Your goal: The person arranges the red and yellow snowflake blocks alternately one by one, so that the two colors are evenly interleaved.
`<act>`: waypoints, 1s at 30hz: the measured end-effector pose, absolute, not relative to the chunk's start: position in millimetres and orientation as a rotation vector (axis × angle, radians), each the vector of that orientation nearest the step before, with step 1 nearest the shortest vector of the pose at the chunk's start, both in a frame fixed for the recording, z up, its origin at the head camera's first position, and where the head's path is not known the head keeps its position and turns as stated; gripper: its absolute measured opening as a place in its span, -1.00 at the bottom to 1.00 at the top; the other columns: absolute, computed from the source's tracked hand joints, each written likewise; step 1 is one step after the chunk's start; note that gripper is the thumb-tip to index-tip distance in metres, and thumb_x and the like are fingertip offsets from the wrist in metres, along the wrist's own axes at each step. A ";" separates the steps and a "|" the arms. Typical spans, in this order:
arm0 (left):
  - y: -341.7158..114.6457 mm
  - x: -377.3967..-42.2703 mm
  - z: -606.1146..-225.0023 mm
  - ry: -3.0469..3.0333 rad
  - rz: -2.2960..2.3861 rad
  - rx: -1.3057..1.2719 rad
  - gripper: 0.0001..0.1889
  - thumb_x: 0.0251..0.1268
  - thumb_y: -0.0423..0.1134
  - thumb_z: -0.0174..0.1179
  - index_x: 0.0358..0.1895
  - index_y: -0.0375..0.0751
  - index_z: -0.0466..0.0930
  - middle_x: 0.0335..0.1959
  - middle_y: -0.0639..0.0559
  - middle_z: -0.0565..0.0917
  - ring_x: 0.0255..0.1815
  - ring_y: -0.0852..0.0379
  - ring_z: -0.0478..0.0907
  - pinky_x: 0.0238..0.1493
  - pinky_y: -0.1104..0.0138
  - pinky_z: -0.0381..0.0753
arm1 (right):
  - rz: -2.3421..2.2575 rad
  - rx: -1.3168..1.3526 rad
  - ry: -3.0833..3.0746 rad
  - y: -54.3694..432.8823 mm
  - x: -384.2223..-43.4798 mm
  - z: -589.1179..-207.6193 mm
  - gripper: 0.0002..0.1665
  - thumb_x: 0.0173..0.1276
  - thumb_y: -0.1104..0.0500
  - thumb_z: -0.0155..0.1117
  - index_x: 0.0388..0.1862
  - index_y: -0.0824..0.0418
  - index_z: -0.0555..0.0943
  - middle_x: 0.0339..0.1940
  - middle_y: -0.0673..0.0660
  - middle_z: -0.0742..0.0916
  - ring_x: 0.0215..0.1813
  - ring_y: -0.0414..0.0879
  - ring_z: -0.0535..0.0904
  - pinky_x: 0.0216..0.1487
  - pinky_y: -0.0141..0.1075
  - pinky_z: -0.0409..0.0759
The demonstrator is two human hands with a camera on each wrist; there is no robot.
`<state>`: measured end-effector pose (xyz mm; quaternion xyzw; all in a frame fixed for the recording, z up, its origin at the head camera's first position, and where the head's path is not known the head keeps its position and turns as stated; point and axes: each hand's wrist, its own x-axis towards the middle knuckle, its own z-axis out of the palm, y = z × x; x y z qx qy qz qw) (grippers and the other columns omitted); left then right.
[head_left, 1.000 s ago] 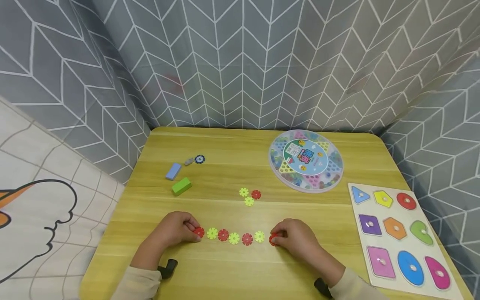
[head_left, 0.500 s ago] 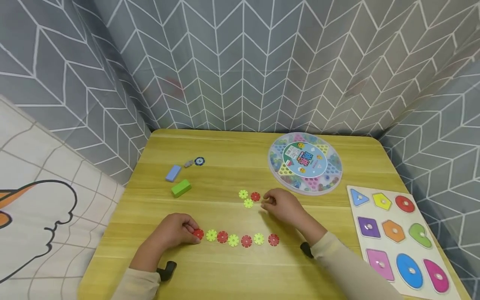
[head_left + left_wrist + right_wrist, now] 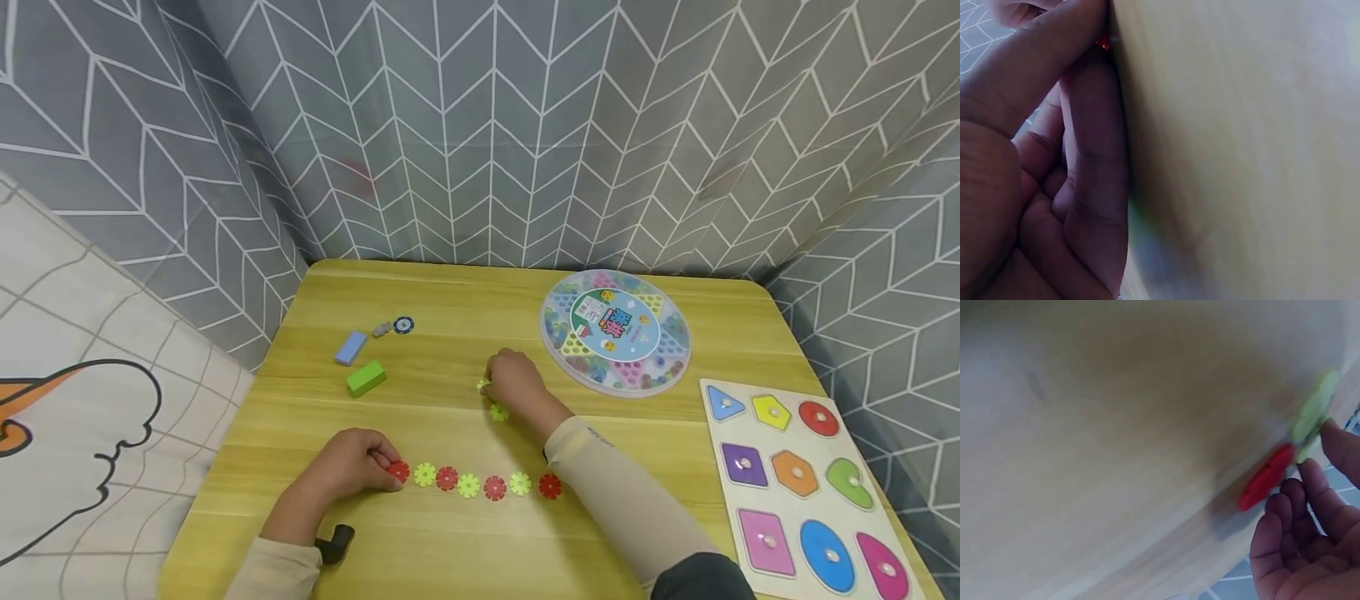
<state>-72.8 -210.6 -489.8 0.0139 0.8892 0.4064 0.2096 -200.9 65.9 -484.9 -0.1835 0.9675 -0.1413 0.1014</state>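
Note:
In the head view my left hand (image 3: 356, 462) rests on the table, pinching a red notched plastic disc (image 3: 401, 472) at the left end of a row. The row alternates red and yellow-green discs and ends in a red notched disc (image 3: 550, 486) beside my right sleeve. My right hand (image 3: 517, 387) is over a small cluster farther back. Its thumb and index finger are at a yellow-green notched disc (image 3: 1311, 445); a nearer yellow-green disc (image 3: 1314, 403) and a red disc (image 3: 1266, 478) lie close by. From the head view, my hand hides that red one.
A green block (image 3: 367, 378), a blue block (image 3: 351, 347), a small grey piece (image 3: 382, 329) and a round blue-black chip (image 3: 403, 325) lie back left. At the back right is a round marble board game (image 3: 558, 367). A shape puzzle board (image 3: 757, 454) lies along the right edge.
My right hand has left the red disc at the row's right end and moved back and left to the loose cluster. My left hand stays on its red disc.

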 end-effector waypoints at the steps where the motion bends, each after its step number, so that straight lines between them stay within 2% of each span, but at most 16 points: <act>1: -210.6 -72.4 -489.9 2.470 1.132 0.038 -0.67 -0.11 -0.27 0.70 -0.29 -0.14 0.72 -0.40 0.09 0.65 -0.35 0.12 0.57 -0.25 0.22 0.60 | -0.410 -0.551 2.853 63.2 -200.6 -485.2 -0.76 0.29 0.05 0.56 -0.29 0.21 0.76 -0.30 0.06 0.62 -0.17 0.05 0.59 -0.05 -0.09 0.60; 7: -211.3 -71.6 -490.9 2.464 1.137 0.047 -0.67 -0.10 -0.26 0.70 -0.28 -0.14 0.72 -0.40 0.09 0.65 -0.35 0.13 0.58 -0.26 0.23 0.60 | -0.377 -0.593 2.844 49.8 -196.1 -485.6 -0.72 0.30 0.01 0.56 -0.28 0.21 0.79 -0.28 0.10 0.64 -0.16 0.05 0.61 -0.02 -0.09 0.60; 12: -211.5 -73.1 -491.2 2.476 1.133 0.049 -0.66 -0.11 -0.26 0.70 -0.29 -0.13 0.72 -0.40 0.10 0.65 -0.34 0.13 0.57 -0.24 0.22 0.60 | -0.318 -0.644 2.792 43.0 -196.7 -480.9 -0.85 0.32 0.12 0.48 -0.38 0.17 0.79 -0.29 0.08 0.64 -0.16 0.05 0.56 -0.02 -0.10 0.57; 15: -211.9 -74.2 -492.0 2.475 1.133 0.043 -0.66 -0.11 -0.25 0.70 -0.29 -0.13 0.72 -0.39 0.10 0.65 -0.34 0.13 0.56 -0.24 0.22 0.59 | -0.371 -0.622 2.762 41.6 -197.5 -477.5 -0.88 0.33 0.19 0.45 -0.28 0.23 0.72 -0.28 0.11 0.64 -0.16 0.05 0.56 -0.03 -0.10 0.58; 19: -212.2 -74.3 -493.5 2.477 1.128 0.047 -0.67 -0.11 -0.25 0.70 -0.28 -0.13 0.72 -0.39 0.10 0.65 -0.34 0.13 0.56 -0.24 0.21 0.59 | -0.441 -0.574 2.797 43.3 -197.7 -477.8 -0.77 0.33 0.27 0.43 -0.06 0.28 0.65 -0.18 0.17 0.66 -0.11 0.09 0.61 -0.01 -0.07 0.62; 21: -212.3 -74.1 -494.1 2.475 1.129 0.050 -0.67 -0.10 -0.25 0.70 -0.28 -0.13 0.73 -0.39 0.10 0.65 -0.34 0.13 0.57 -0.24 0.22 0.59 | -0.427 -0.575 2.834 44.8 -197.9 -480.4 -0.76 0.36 0.28 0.41 -0.02 0.29 0.67 -0.13 0.20 0.66 -0.09 0.12 0.62 0.00 -0.06 0.63; 27: -212.0 -73.8 -494.5 2.475 1.127 0.048 -0.67 -0.10 -0.25 0.70 -0.29 -0.13 0.72 -0.39 0.10 0.65 -0.34 0.13 0.57 -0.25 0.22 0.60 | -0.306 -0.614 2.863 46.0 -201.6 -483.6 -0.81 0.44 0.23 0.40 -0.08 0.32 0.71 -0.14 0.22 0.65 -0.11 0.14 0.62 -0.06 -0.07 0.66; 30: -211.4 -74.0 -494.7 2.473 1.135 0.031 -0.67 -0.10 -0.26 0.70 -0.29 -0.13 0.72 -0.39 0.09 0.65 -0.34 0.12 0.57 -0.26 0.22 0.60 | -0.368 -0.572 2.805 47.3 -206.9 -482.0 -0.85 0.44 0.26 0.37 -0.10 0.32 0.70 -0.15 0.21 0.66 -0.08 0.12 0.61 -0.02 -0.06 0.64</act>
